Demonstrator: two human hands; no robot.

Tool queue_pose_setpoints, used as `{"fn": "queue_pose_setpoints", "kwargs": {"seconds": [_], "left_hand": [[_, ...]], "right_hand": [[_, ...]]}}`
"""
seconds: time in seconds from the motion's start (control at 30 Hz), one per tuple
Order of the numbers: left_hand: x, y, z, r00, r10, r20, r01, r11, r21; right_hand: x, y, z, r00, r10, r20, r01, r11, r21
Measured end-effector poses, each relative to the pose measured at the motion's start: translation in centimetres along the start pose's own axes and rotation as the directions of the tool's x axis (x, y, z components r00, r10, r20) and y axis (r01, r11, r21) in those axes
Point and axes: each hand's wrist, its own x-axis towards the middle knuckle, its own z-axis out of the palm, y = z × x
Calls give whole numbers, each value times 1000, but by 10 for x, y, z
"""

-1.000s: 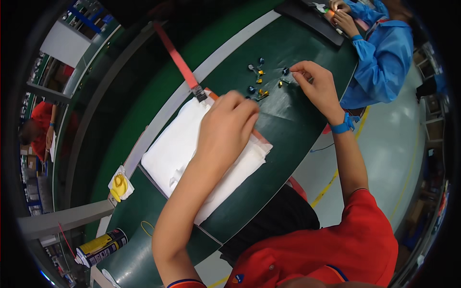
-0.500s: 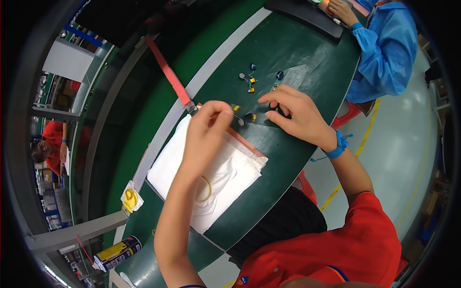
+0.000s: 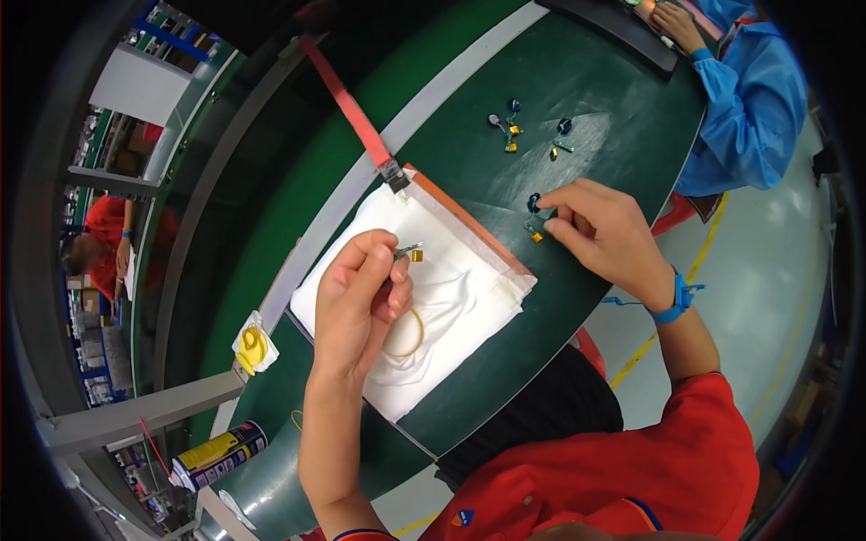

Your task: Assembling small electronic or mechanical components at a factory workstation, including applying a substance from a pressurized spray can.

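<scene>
My left hand [image 3: 356, 293] is raised over the white cloth, thumb and fingers closed on a small circuit part [image 3: 416, 256]. Thin metallic ends and a gold-coloured tab stick out past the fingertips. To the right, my right hand [image 3: 606, 236] pinches at another small circuit part [image 3: 533, 216], which has a dark blue round end and a gold tab. Farther off on the green table lie more such parts: a cluster [image 3: 512, 132] of round discs with gold tabs, and a looser group [image 3: 564, 127] with a dark disc and a short green strip.
The white cloth [image 3: 397, 383] carries a yellow rubber band [image 3: 418, 334] and has an orange-brown strip along its far edge. A red bar [image 3: 347, 104] reaches its corner. A spray can [image 3: 219, 455] lies lower left. A co-worker in blue [image 3: 753, 108] sits at the far right.
My left hand has drawn back toward me over the cloth, and the part in it now shows. Parts once between the hands are off that spot. The whole view has shifted slightly.
</scene>
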Motion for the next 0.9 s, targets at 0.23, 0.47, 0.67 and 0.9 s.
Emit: {"fn": "queue_pose_setpoints", "kwargs": {"seconds": [0.23,0.47,0.67,0.9], "left_hand": [[-41,-8,-9,988,146,-48,-132,966,224],[-71,-14,-27,986,162,40,-167,956,242],[-86,-21,-41,989,147,-33,-132,950,282],[-88,-24,-41,806,592,-4,-308,425,851]], "right_hand": [[12,-16,16,986,8,164,52,932,-359],[24,-2,0,923,213,320,-206,977,-56],[9,-33,23,795,263,547,-599,196,776],[3,-74,68,848,160,505,-530,284,799]]}}
